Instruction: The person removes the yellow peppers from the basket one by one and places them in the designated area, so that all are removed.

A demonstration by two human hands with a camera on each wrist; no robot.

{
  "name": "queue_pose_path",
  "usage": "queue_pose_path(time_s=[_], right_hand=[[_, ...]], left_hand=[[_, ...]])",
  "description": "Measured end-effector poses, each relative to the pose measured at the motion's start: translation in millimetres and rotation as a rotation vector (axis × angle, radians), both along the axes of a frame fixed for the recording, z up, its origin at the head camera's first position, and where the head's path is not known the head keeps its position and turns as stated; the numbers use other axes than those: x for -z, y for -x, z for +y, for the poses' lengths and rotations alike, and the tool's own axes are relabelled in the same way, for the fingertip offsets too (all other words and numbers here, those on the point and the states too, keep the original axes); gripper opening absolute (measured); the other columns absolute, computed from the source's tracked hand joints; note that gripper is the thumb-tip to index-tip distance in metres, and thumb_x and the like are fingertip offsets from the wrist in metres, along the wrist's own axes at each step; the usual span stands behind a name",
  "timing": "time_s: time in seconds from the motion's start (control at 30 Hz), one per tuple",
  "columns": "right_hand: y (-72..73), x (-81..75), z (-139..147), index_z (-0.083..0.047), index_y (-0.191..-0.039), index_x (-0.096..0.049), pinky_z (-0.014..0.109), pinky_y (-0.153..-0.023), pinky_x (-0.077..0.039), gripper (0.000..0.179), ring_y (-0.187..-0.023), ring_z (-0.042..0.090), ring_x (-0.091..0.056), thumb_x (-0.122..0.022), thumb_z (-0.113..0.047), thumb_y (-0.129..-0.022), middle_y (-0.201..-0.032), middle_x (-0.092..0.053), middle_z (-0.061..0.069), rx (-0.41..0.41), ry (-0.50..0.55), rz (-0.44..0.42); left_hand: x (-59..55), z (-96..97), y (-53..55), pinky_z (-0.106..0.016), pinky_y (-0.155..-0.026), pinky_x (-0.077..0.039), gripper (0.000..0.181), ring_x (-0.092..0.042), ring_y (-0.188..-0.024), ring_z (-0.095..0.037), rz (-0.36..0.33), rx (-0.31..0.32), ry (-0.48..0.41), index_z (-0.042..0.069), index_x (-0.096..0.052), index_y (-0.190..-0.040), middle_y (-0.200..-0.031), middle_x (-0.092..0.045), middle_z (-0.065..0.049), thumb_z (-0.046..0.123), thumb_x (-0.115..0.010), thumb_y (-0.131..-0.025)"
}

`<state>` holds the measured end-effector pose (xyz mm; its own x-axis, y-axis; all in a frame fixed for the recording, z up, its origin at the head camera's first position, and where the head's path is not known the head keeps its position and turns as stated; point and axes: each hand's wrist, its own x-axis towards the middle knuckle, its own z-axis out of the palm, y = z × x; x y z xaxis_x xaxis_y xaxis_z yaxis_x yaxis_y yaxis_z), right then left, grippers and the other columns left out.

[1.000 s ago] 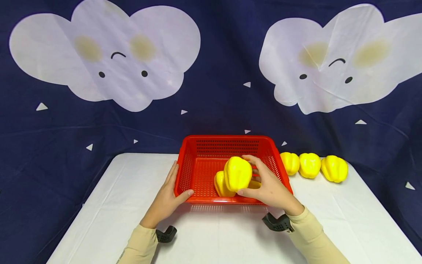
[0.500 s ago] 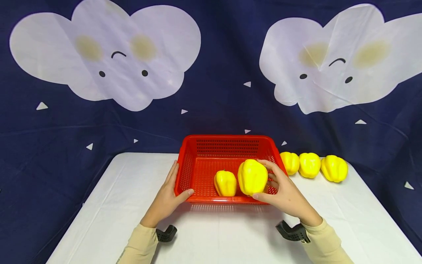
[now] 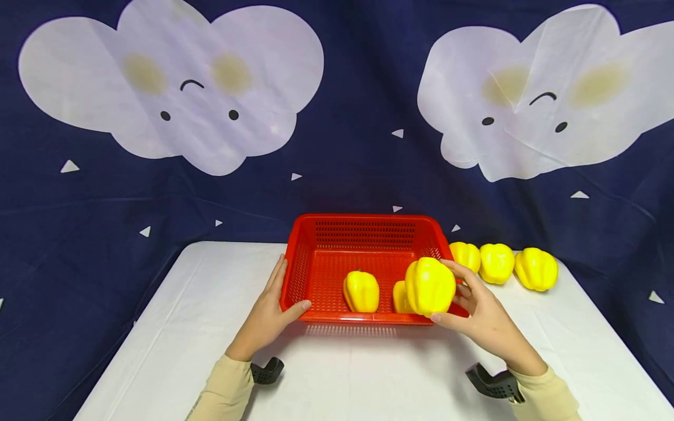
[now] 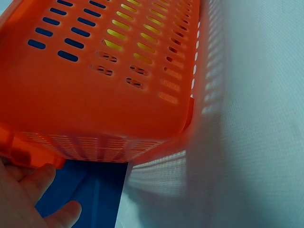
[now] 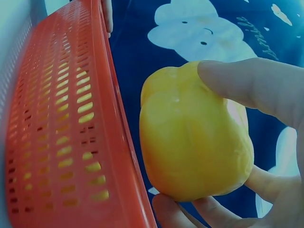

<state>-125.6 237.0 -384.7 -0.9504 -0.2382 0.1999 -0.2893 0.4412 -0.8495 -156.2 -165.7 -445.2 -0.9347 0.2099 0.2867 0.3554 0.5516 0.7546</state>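
Observation:
My right hand (image 3: 489, 318) grips a yellow bell pepper (image 3: 430, 286) between thumb and fingers, over the right front of a red basket (image 3: 363, 224). In the right wrist view this bell pepper (image 5: 194, 137) hangs above the rim level, thumb on one side and fingertips on the other. My left hand (image 3: 267, 313) holds the basket at its left front corner, thumb over the rim and fingers along the outer side. Inside the basket stands one yellow bell pepper (image 3: 361, 291) near the front wall. A second bell pepper (image 3: 400, 297) is partly hidden behind the held one.
On the white table (image 3: 184, 327), right of the basket, several yellow bell peppers make a row: one beside the basket (image 3: 466, 257), a middle pepper (image 3: 497, 264) and an outer pepper (image 3: 536, 269). A dark blue cloth (image 3: 363, 134) with clouds hangs behind.
My right hand has moved right with the bell pepper, from the basket's middle toward its right front corner, uncovering the left pepper inside. My left hand has stayed at the corner.

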Motion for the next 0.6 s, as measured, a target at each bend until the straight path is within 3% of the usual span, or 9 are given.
queue_pose_path(time_s=[0.23, 0.6], right_hand=[[-8.1, 1.4, 15.6, -0.016, -0.155, -0.034, 0.01, -0.093, -0.045, 0.089, -0.116, 0.001, -0.056, -0.083, -0.006, -0.082, -0.142, -0.045, 0.01, 0.013, 0.026, 0.046], [-15.5, 6.0, 43.1, -0.013, -0.158, -0.028, 0.01, -0.094, -0.045, 0.093, -0.12, -0.002, -0.053, -0.079, 0.004, -0.082, -0.145, -0.04, 0.001, 0.014, 0.055, 0.049]], left_hand=[[0.3, -0.4, 0.2, -0.056, -0.118, -0.022, 0.103, -0.017, -0.152, -0.028, 0.001, -0.002, -0.001, 0.006, -0.011, -0.162, -0.169, -0.003, 0.0, 0.05, -0.071, -0.091], [0.9, -0.1, 0.3, -0.056, -0.118, -0.023, 0.103, -0.017, -0.152, -0.028, -0.003, 0.0, -0.009, 0.006, -0.012, -0.162, -0.169, -0.003, 0.0, 0.049, -0.072, -0.09]])
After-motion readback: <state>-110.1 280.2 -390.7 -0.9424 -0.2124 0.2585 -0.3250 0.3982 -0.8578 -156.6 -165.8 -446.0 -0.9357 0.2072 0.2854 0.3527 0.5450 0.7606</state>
